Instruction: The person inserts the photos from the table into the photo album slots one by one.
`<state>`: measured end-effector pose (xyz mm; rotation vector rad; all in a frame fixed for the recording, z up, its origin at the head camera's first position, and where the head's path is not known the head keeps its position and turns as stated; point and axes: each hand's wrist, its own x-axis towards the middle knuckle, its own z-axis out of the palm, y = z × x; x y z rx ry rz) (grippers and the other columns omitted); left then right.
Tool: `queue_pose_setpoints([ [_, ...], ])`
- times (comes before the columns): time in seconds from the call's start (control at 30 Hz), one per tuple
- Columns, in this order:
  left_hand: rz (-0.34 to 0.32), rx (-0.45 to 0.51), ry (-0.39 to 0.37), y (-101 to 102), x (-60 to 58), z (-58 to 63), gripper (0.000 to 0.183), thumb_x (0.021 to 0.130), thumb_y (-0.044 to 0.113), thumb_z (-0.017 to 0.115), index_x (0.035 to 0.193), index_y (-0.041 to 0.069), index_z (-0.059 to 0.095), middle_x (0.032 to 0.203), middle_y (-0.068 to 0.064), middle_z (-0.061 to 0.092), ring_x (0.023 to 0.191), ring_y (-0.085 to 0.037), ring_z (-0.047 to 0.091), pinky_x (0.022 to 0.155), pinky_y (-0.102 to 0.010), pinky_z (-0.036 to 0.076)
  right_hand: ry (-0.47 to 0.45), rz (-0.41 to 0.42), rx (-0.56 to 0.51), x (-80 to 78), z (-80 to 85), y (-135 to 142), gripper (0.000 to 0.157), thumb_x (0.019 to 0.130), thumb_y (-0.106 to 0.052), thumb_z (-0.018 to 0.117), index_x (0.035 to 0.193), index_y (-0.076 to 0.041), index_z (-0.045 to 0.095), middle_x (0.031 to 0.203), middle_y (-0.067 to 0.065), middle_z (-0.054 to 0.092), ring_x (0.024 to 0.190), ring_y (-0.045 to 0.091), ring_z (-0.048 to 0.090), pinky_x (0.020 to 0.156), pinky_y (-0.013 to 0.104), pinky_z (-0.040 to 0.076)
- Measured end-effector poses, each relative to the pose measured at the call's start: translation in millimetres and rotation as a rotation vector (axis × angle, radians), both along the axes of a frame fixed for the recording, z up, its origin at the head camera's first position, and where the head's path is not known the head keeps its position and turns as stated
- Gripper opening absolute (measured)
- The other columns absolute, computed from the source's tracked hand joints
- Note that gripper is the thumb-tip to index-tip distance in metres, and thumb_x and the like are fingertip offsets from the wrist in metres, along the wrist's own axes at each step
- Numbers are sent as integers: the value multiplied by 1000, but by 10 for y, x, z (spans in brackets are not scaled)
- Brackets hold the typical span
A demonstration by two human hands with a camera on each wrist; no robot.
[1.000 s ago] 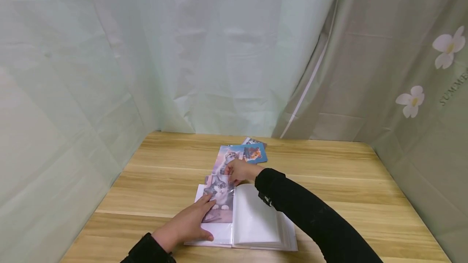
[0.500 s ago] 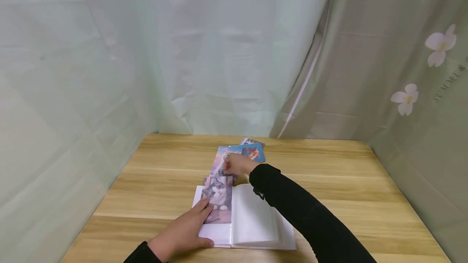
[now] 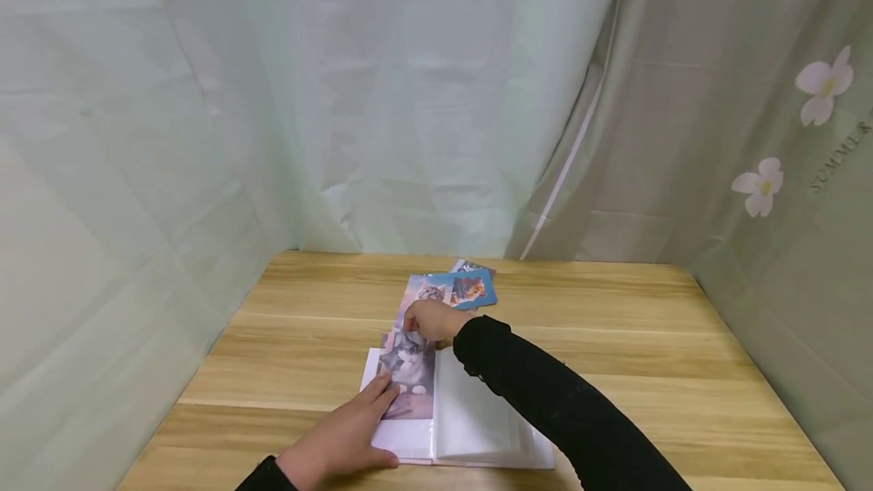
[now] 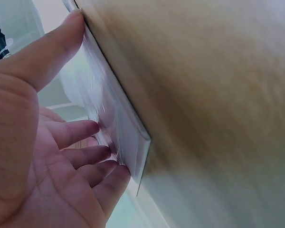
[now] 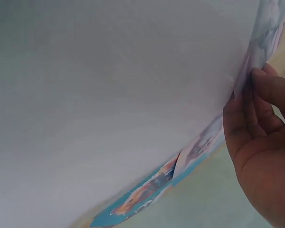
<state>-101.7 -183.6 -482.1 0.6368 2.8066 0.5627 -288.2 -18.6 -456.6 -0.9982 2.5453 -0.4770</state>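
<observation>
A white photo album (image 3: 477,408) lies spread on the table in the head view. On its left page is a grey-and-white cat picture (image 3: 409,381), its upper end reaching past the page's top edge. My left hand (image 3: 348,430) rests on that page, fingertips on the picture and thumb near the lower edge; the left wrist view shows these fingers (image 4: 88,154) extended on the clear sleeve. At the picture's top end, my right hand (image 3: 433,319) pinches its edge between thumb and fingers, as the right wrist view (image 5: 263,111) shows. Part of the picture's top is hidden by the hand.
Beyond the album lie overlapping pictures: a pink kitten one (image 3: 412,290), a blue one with an orange animal (image 3: 477,289), and another (image 3: 470,265) at the back. The wooden table (image 3: 614,324) meets hanging curtains (image 3: 436,97) behind and at both sides.
My right hand lifts from the cat picture's top right corner toward the far pictures, then comes back down and left onto its top edge. The left hand stays nearly still on the page.
</observation>
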Motion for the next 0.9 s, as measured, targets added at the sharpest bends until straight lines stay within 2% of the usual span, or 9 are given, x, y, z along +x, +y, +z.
queue_pose_setpoints([
  [0.3, 7, -3, 5, -1, 12, -36, 100, 74, 55, 83, 145, -4, 46, 156, -28, 31, 139, -41, 40, 107, -54, 42, -17, 15, -19, 7, -44, 3, 25, 93, 7, 61, 99, -12, 76, 97, -1, 70, 86, 11, 60, 82, 23, 53],
  [0.53, -1, 1, 20, -12, 9, -42, 98, 74, 53, 84, 144, -4, 47, 155, -29, 33, 139, -41, 41, 106, -54, 42, -41, 35, -43, 18, -6, -13, 25, 91, 10, 62, 95, -11, 76, 92, -2, 69, 83, 9, 59, 76, 19, 52],
  [0.8, 3, -5, 50, -3, 7, -43, 98, 73, 51, 85, 144, -5, 48, 155, -29, 33, 139, -40, 41, 106, -53, 42, -118, -2, -32, 54, 38, -5, 22, 93, 4, 63, 94, -14, 77, 91, -5, 67, 83, 9, 58, 75, 21, 51],
  [0.9, -1, -6, 51, -1, 2, -48, 98, 73, 51, 85, 144, -5, 47, 155, -28, 33, 138, -40, 42, 106, -53, 43, -136, -16, -11, 70, 31, -6, 21, 94, 0, 64, 93, -16, 76, 90, -6, 65, 82, 11, 57, 70, 21, 51],
])
